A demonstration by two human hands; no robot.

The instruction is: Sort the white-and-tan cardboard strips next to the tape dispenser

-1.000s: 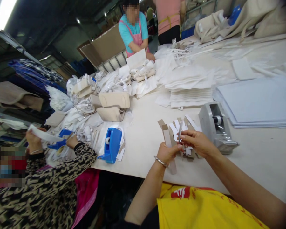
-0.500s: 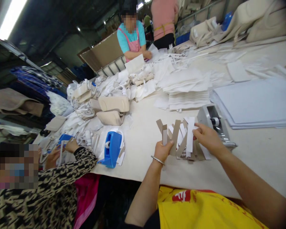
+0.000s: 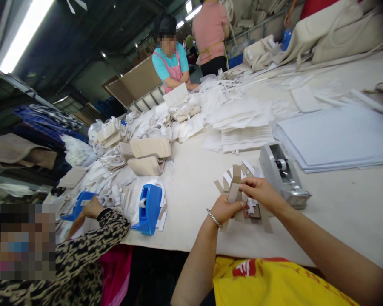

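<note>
My left hand, with a metal bangle at the wrist, is closed round a narrow brown card strip that stands upright. My right hand pinches the same strip from the right, just above the left fingers. Both hands hover over a loose pile of brown and white strips lying on the cream table. A grey tape dispenser stands just right of my right hand.
A blue tape dispenser sits to the left near the table edge. A person in a patterned sleeve works at the left. Stacks of white sheets, folded white pieces and beige pads lie beyond. Two people stand at the far end.
My right hand has come back from the strip pile to meet my left hand, and both now hold one brown strip. The neighbour's hand has moved onto the far blue dispenser.
</note>
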